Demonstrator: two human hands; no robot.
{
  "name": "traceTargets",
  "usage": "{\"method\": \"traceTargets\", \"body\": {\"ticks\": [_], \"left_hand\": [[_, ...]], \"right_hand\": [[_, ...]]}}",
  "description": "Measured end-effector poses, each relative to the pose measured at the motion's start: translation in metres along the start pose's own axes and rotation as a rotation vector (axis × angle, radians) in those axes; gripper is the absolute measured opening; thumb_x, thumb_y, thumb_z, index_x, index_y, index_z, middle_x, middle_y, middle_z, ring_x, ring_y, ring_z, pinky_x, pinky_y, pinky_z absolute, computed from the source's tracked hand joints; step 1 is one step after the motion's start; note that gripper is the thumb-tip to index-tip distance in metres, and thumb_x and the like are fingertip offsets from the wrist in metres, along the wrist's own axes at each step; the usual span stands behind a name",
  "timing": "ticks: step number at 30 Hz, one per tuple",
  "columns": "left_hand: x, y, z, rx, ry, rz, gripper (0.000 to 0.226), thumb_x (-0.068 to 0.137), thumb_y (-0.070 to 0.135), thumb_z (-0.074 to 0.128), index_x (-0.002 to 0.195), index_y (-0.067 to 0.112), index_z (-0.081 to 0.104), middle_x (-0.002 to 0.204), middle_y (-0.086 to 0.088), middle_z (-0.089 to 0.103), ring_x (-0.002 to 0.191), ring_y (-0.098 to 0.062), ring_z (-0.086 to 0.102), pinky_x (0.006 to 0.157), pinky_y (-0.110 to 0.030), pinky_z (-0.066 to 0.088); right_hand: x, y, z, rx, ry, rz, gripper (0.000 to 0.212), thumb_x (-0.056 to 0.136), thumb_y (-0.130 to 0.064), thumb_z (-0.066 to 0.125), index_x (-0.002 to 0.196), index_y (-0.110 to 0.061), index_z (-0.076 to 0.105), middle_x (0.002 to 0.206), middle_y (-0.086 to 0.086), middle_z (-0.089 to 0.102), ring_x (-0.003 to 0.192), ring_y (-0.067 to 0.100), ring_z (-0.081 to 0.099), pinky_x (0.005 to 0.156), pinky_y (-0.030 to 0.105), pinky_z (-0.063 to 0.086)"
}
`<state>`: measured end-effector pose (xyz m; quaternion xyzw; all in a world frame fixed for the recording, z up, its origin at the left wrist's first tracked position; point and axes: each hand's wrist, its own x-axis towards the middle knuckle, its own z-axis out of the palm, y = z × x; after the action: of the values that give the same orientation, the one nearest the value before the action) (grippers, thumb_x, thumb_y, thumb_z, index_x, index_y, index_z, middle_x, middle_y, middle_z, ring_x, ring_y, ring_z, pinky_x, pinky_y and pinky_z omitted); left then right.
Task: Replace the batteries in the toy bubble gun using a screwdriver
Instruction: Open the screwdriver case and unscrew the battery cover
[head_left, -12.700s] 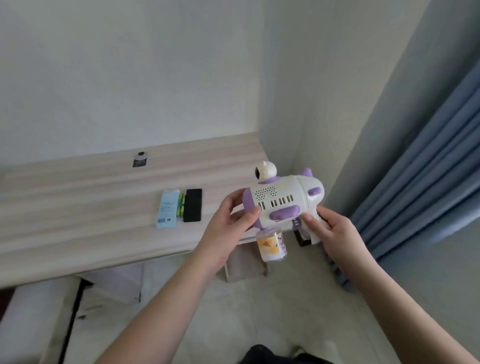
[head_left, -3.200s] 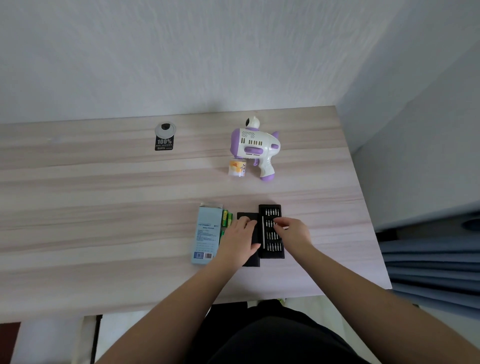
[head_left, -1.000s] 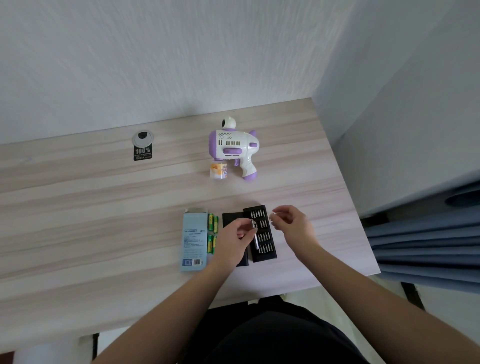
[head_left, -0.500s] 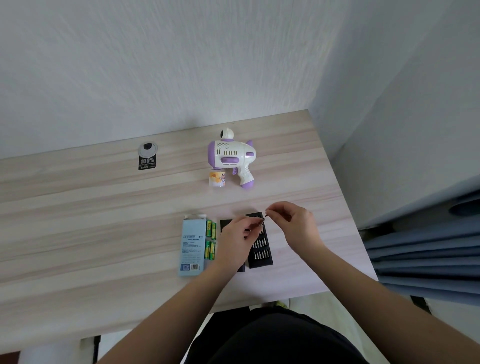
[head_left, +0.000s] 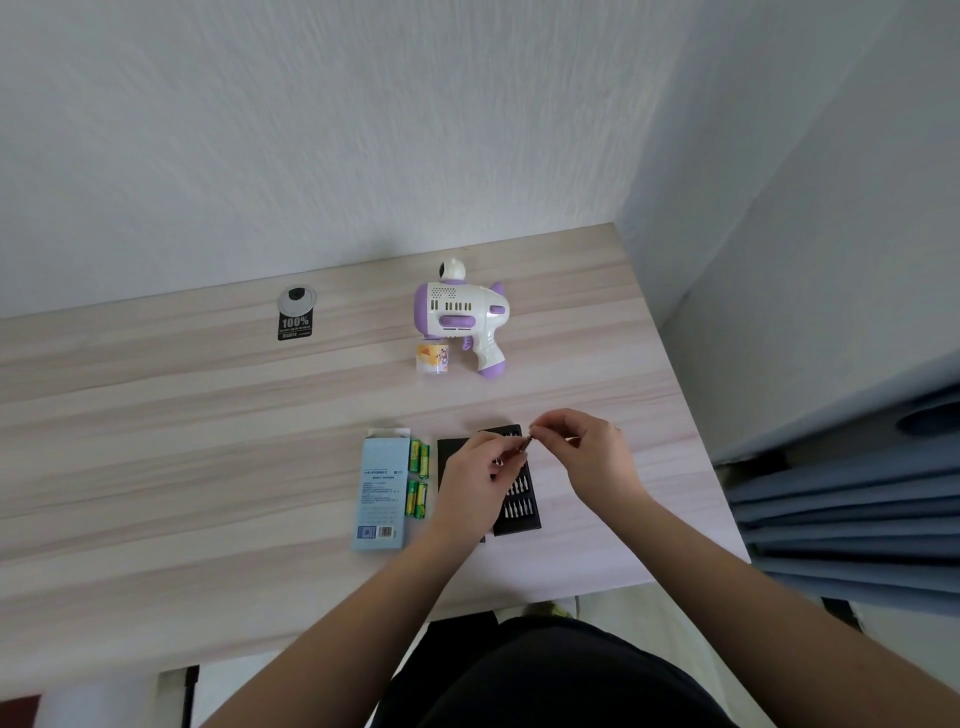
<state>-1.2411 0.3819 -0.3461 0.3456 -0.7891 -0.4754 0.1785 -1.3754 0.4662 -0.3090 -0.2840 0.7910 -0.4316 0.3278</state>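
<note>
A slim screwdriver is held above the black bit tray by the left hand, whose fingers are curled shut around its handle. Its tip end is met by the right hand, thumb and forefinger pressed together on something very small at the tip; what is pinched there is too small to be made out. The bit tray is seen lying flat on the wooden table, rows of small metal bits showing in it, with a black lid just beside it on the left, partly covered by the left hand. Four green batteries are laid in two pairs between the lid and a pale blue box, whose top flap is open. The toy bubble gun, white and purple, is found farther back on the table, well apart from the hands, lying on its side with its small bottle attached below. A round grey fitting with a black label is set into the table to the left of the gun.
</note>
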Motion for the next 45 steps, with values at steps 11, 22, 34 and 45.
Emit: {"method": "traceTargets", "body": {"ticks": [11, 22, 34, 45], "left_hand": [[0.001, -0.01, -0.001, 0.024, -0.015, -0.006, 0.022, 0.094, 0.018, 0.061, 0.114, 0.016, 0.07, 0.1, 0.006, 0.064, 0.091, -0.011, 0.065, 0.084, -0.033, 0.056], [0.007, -0.007, -0.02, -0.086, -0.003, -0.118, 0.022, 0.09, 0.015, 0.066, 0.107, 0.027, 0.06, 0.093, 0.012, 0.069, 0.089, 0.002, 0.065, 0.082, -0.021, 0.054], [0.045, -0.017, -0.056, -0.039, 0.096, -0.116, 0.011, 0.094, 0.026, 0.061, 0.104, 0.022, 0.058, 0.093, 0.015, 0.064, 0.088, 0.007, 0.06, 0.072, -0.007, 0.047], [0.173, -0.047, -0.107, 0.088, 0.098, -0.113, 0.055, 0.083, 0.033, 0.072, 0.128, 0.01, 0.05, 0.123, -0.004, 0.053, 0.118, -0.022, 0.047, 0.102, -0.035, 0.039]], "right_hand": [[0.003, 0.0, 0.005, -0.014, -0.019, 0.002, 0.007, 0.09, -0.026, 0.065, 0.088, -0.029, 0.071, 0.088, -0.019, 0.069, 0.084, -0.006, 0.058, 0.068, 0.006, 0.042], [0.007, -0.001, 0.028, 0.06, -0.044, 0.138, 0.009, 0.087, -0.033, 0.068, 0.09, -0.026, 0.072, 0.085, -0.014, 0.071, 0.085, 0.001, 0.064, 0.077, 0.021, 0.048], [0.05, -0.019, 0.047, 0.314, -0.002, 0.198, 0.008, 0.094, -0.024, 0.058, 0.094, -0.019, 0.064, 0.089, -0.004, 0.075, 0.087, 0.012, 0.07, 0.085, 0.032, 0.054], [0.142, -0.037, 0.038, 0.341, 0.177, 0.324, 0.014, 0.097, -0.025, 0.052, 0.104, -0.015, 0.06, 0.084, 0.0, 0.062, 0.061, 0.012, 0.055, 0.049, 0.024, 0.04]]}}
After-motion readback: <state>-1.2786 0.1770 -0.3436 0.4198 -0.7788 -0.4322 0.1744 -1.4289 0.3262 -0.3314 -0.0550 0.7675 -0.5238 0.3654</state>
